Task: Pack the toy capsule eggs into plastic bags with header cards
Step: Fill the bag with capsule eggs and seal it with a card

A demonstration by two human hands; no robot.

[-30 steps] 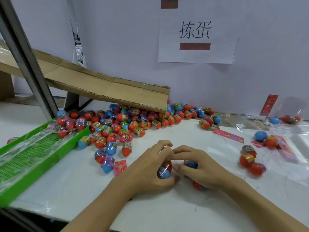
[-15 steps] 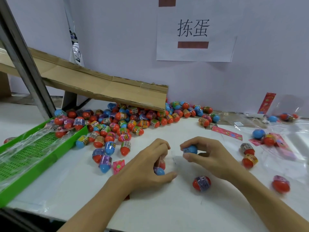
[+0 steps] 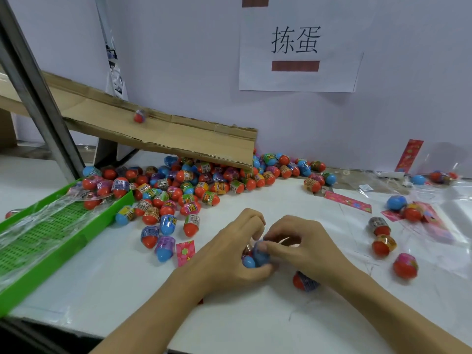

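My left hand (image 3: 229, 254) and my right hand (image 3: 304, 247) meet at the middle of the white table. The left hand holds a clear plastic bag with a blue-tipped capsule egg (image 3: 248, 261) in it. My right fingertips pinch a blue capsule egg (image 3: 261, 252) at the bag's mouth. A red egg with a dark label (image 3: 304, 281) lies just under my right wrist. A big heap of red and blue capsule eggs (image 3: 194, 185) spreads below the cardboard chute. A pink header card (image 3: 185, 252) lies left of my hands.
The cardboard chute (image 3: 163, 134) slopes down from the left with one egg (image 3: 140, 116) rolling on it. A green tray (image 3: 43, 236) holds plastic film at the left. Loose eggs (image 3: 383, 237), pink cards (image 3: 347, 201) and clear bags (image 3: 454, 198) lie at the right.
My right hand has moved left with the blue egg and joined the left hand at the bag. An egg has appeared on the chute.
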